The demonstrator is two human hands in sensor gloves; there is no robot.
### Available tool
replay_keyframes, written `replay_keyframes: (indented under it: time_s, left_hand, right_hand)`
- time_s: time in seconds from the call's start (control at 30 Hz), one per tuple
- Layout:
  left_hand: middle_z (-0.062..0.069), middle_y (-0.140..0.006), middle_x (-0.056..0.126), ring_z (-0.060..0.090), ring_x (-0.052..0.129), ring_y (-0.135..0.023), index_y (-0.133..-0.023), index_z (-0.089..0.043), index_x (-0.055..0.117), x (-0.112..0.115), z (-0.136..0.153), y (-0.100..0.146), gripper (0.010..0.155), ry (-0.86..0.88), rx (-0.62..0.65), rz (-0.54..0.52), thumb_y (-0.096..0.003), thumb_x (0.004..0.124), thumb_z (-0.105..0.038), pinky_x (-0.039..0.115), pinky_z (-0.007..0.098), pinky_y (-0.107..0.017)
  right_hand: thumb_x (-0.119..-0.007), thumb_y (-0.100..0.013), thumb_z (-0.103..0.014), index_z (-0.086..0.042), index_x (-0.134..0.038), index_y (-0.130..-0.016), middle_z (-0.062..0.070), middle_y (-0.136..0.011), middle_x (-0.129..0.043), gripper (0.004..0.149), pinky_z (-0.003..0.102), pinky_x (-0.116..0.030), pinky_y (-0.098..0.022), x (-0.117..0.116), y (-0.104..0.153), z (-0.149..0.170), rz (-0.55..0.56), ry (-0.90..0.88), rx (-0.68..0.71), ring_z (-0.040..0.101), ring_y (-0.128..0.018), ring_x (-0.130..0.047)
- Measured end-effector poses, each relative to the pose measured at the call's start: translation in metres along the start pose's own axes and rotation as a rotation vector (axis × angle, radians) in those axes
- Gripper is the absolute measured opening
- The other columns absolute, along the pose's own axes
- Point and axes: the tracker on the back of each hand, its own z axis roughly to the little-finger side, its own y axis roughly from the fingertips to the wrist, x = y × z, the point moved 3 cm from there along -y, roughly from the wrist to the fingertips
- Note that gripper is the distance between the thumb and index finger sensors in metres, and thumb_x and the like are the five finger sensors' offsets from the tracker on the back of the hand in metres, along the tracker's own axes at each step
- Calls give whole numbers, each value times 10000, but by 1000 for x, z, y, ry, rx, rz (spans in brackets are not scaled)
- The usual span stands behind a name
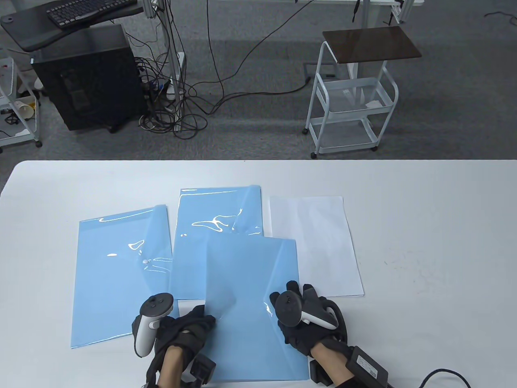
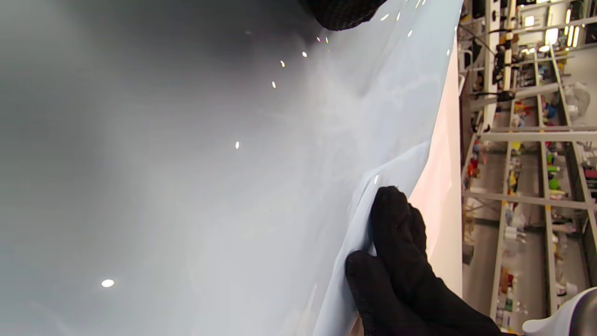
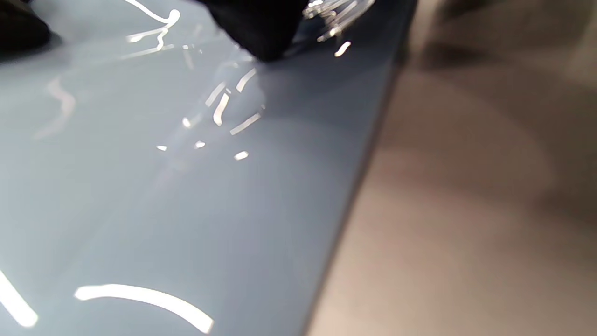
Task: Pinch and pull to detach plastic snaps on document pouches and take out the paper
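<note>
Three light blue document pouches lie on the white table [image 1: 424, 226]. The front pouch [image 1: 254, 311] overlaps the middle pouch [image 1: 214, 222]; the left pouch [image 1: 117, 283] lies beside them. My left hand [image 1: 202, 317] grips the front pouch's left edge, its fingertip [image 2: 340, 14] on the plastic. My right hand [image 1: 282, 307] holds the same pouch's right edge, with fingers [image 2: 396, 242] curled against a raised layer. A dark fingertip [image 3: 261, 32] dents the glossy pouch [image 3: 163, 186]. A white paper sheet [image 1: 319, 246] lies to the right. The snap is hidden.
Bare table spreads to the right of the paper and behind the pouches. Beyond the table's far edge stand a white trolley [image 1: 351, 101], a black computer case [image 1: 89, 81] and tangled cables [image 1: 181, 105] on the grey floor.
</note>
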Motion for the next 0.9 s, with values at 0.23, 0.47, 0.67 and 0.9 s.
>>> replay_keyframes:
  time_s: [0.23,0.47,0.67,0.9]
  left_hand:
    - [81,-952,838,309,981,-696,-1049,-157,544,0,0,-1,479,-4,-2,3,-584,623,-243,869,431,-498]
    - [68,-946,844,295,989,-686,-1048,-163,545,0,0,-1,479,-25,-3,-18,-583,625,-248,874,421,-497]
    - [59,-946,841,287,986,-685,-1047,-164,543,1,-1,0,479,-42,-2,-29,-583,625,-250,871,415,-504]
    - [80,-957,824,308,973,-694,-1052,-146,528,2,-2,-1,500,-48,4,-21,-568,642,-195,863,432,-510]
  right_hand:
    - [-658,-583,-277,-146,-381,-1083,287,-1189,-224,587,851,-340,-609,3,-3,-15,-1,152,-11,698,-983,-266]
    - [-660,-587,-316,-160,-407,-1111,312,-1191,-210,602,851,-290,-611,10,-1,-9,-2,60,-10,684,-985,-207]
    - [-704,-568,-436,-80,-523,-1123,365,-1200,-413,683,849,-407,-603,58,26,17,232,-66,-28,683,-1000,-370]
    - [-712,-547,-580,-103,-431,-1164,387,-1208,-395,829,865,-457,-584,98,70,66,447,-208,-102,703,-996,-422]
